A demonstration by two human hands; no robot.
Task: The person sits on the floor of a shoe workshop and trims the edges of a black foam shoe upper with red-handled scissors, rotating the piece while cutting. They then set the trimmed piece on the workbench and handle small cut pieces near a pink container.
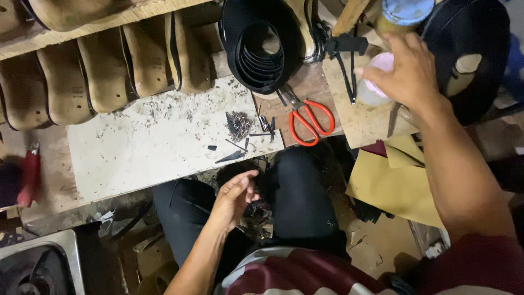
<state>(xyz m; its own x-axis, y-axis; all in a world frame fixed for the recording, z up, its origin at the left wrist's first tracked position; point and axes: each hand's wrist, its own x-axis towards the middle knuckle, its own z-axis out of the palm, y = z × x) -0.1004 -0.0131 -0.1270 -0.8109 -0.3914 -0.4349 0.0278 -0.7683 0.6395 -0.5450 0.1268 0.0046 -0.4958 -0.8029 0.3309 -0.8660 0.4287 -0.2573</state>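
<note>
We are reaching: our right hand [406, 71] stretches, fingers spread, onto a pale pink container [376, 76] at the tabletop's [158, 142] far edge, not yet gripping. Our left hand [234, 196] rests loosely curled and empty between our knees. Closing around the container seems next; red-handled scissors [308, 121] lie near.

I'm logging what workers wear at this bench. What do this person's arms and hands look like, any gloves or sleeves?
Both hands are bare: no gloves, rings or watch show on the left hand or the right hand. The forearms are uncovered. Short sleeves of a dark red shirt with pale stripes end near the shoulders.
</note>
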